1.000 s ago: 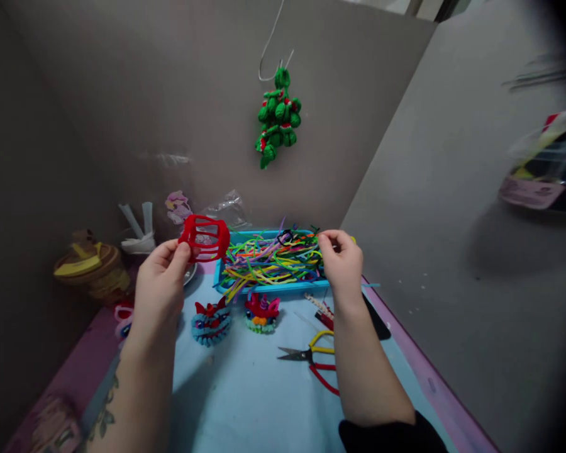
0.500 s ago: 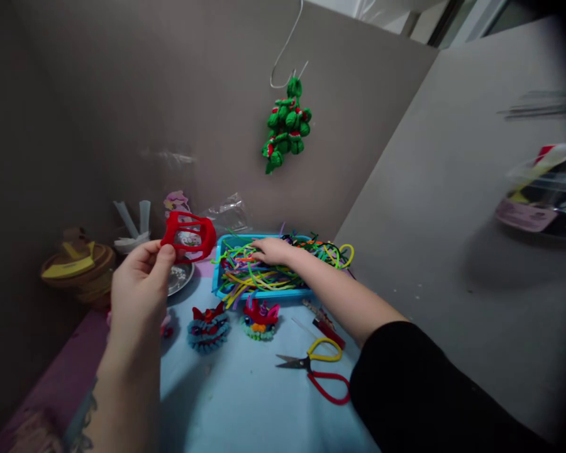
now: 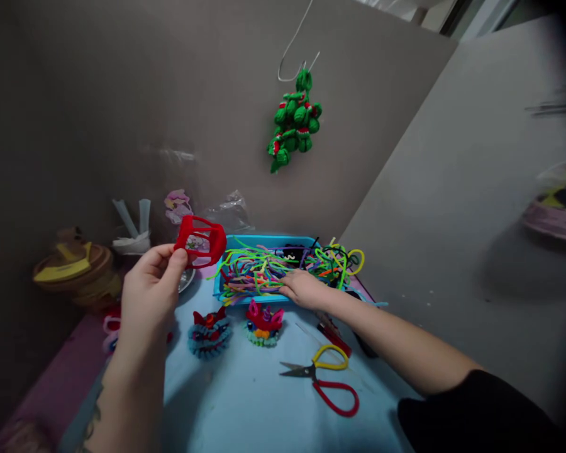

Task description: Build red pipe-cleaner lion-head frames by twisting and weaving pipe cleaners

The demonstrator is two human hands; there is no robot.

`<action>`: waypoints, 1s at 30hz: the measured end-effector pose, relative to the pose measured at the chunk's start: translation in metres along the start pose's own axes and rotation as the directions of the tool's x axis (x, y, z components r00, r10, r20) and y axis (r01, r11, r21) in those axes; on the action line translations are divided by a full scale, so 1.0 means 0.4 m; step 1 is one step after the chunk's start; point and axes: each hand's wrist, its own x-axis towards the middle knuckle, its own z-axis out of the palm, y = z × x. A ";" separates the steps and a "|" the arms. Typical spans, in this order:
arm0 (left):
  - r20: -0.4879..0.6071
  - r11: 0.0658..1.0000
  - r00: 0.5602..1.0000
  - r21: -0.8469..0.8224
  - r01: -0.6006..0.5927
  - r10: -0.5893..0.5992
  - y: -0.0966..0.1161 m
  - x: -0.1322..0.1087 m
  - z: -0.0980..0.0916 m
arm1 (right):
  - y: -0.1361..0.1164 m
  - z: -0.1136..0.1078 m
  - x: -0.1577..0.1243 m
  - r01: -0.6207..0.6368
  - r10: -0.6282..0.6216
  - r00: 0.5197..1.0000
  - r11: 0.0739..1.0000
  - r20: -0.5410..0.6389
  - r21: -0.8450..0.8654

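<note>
My left hand (image 3: 153,283) pinches a red openwork frame (image 3: 202,241), apparently bent from fuzzy pipe cleaners, between thumb and fingers. It is held up left of a blue tray (image 3: 215,288). Inside the tray lies a tangle of multicoloured pipe cleaners (image 3: 252,267). At the tray's front side, my right hand (image 3: 306,289) reaches into them with fingers stretched out, the tips partly lost among the strands. In front of the tray stand a blue-and-red animal-head figure (image 3: 209,333) and a smaller pink, orange and mint figure (image 3: 264,324).
Scissors (image 3: 314,372) with yellow and red handles lie spread on the blue tabletop (image 3: 245,409). A red lighter-like stick (image 3: 334,340) is by my right forearm. At left stand a brown basket-like container (image 3: 75,270) and a white cup (image 3: 132,243). Green crochet (image 3: 296,123) hangs overhead.
My right hand has moved toward the front right of the tray, and the strands there lie differently. My left hand keeps the red frame, now slightly further right in view.
</note>
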 end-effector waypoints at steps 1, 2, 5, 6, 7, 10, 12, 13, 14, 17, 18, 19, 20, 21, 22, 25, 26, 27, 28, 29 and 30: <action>-0.007 1.000 1.000 0.007 -0.002 0.002 0.002 -0.001 0.000 | 0.000 0.000 -0.003 0.011 -0.011 1.000 1.000 -0.002 0.015; -0.010 1.000 1.000 0.014 -0.001 0.001 0.004 -0.002 0.000 | 0.001 -0.001 -0.004 0.017 -0.016 1.000 0.999 -0.008 0.027; 0.000 1.000 1.000 0.021 0.012 -0.012 0.005 -0.003 -0.001 | -0.002 -0.004 0.004 0.003 0.000 0.999 0.998 -0.044 0.055; 0.006 1.000 1.000 0.023 0.015 -0.015 0.004 -0.003 -0.002 | -0.005 -0.004 0.008 -0.006 0.010 0.998 0.998 -0.056 0.062; 0.008 1.000 1.000 0.025 0.017 -0.017 0.003 -0.003 -0.003 | -0.009 -0.002 0.010 -0.011 0.015 0.998 0.997 -0.061 0.071; -0.012 1.000 1.000 0.018 0.010 -0.010 0.002 -0.001 -0.008 | -0.023 0.012 0.006 0.011 -0.008 0.999 0.995 -0.035 0.101; -0.023 1.000 1.000 -0.002 0.006 -0.006 0.002 0.001 -0.009 | -0.029 0.026 -0.004 0.029 -0.028 1.000 0.993 -0.009 0.116; -0.025 1.000 1.000 -0.019 0.007 -0.008 0.001 0.002 -0.009 | -0.031 0.033 -0.010 0.030 -0.030 1.000 0.991 -0.003 0.131; -0.024 0.999 1.000 -0.039 0.013 -0.014 0.001 0.003 -0.009 | -0.031 0.039 -0.015 0.026 -0.027 1.000 0.988 -0.001 0.152; -0.017 0.994 0.999 -0.109 0.032 -0.034 -0.002 0.005 -0.006 | -0.025 0.048 -0.024 0.023 -0.021 1.000 0.975 -0.011 0.221; -0.015 0.992 0.999 -0.121 0.035 -0.037 -0.003 0.006 -0.006 | -0.022 0.047 -0.024 0.028 -0.023 0.999 0.972 -0.024 0.235; -0.012 0.992 0.999 -0.124 0.036 -0.038 -0.004 0.006 -0.006 | -0.019 0.044 -0.022 0.033 -0.023 0.999 0.970 -0.044 0.239; -0.009 0.992 0.999 -0.120 0.035 -0.036 -0.005 0.006 -0.007 | -0.017 0.037 -0.018 0.035 -0.019 0.997 0.970 -0.069 0.239; -0.006 0.993 0.999 -0.113 0.032 -0.033 -0.005 0.006 -0.008 | -0.016 0.028 -0.012 0.033 -0.009 0.995 0.970 -0.099 0.240; -0.005 0.994 1.000 -0.105 0.027 -0.027 -0.006 0.006 -0.009 | -0.016 0.016 -0.003 0.025 0.007 0.991 0.971 -0.130 0.239; 0.003 0.996 1.000 -0.090 0.013 -0.013 -0.004 0.005 -0.013 | -0.025 -0.033 0.047 -0.021 0.068 0.976 0.975 -0.205 0.223; 0.006 0.996 1.000 -0.087 0.012 -0.011 -0.003 0.004 -0.014 | -0.031 -0.051 0.072 -0.035 0.083 0.971 0.976 -0.223 0.213; 0.011 0.996 1.000 -0.084 0.013 -0.013 -0.002 0.003 -0.014 | -0.039 -0.067 0.101 -0.044 0.093 0.967 0.978 -0.237 0.204; 0.018 0.997 1.000 -0.076 0.015 -0.013 -0.001 0.002 -0.014 | -0.048 -0.082 0.134 -0.045 0.092 0.966 0.980 -0.240 0.194; 0.022 0.998 1.000 -0.065 0.014 -0.013 0.001 0.001 -0.014 | -0.056 -0.093 0.170 -0.039 0.082 0.969 0.982 -0.231 0.186; 0.023 0.999 1.000 -0.053 0.012 -0.011 0.003 0.000 -0.014 | -0.065 -0.099 0.208 -0.025 0.062 0.977 0.984 -0.205 0.177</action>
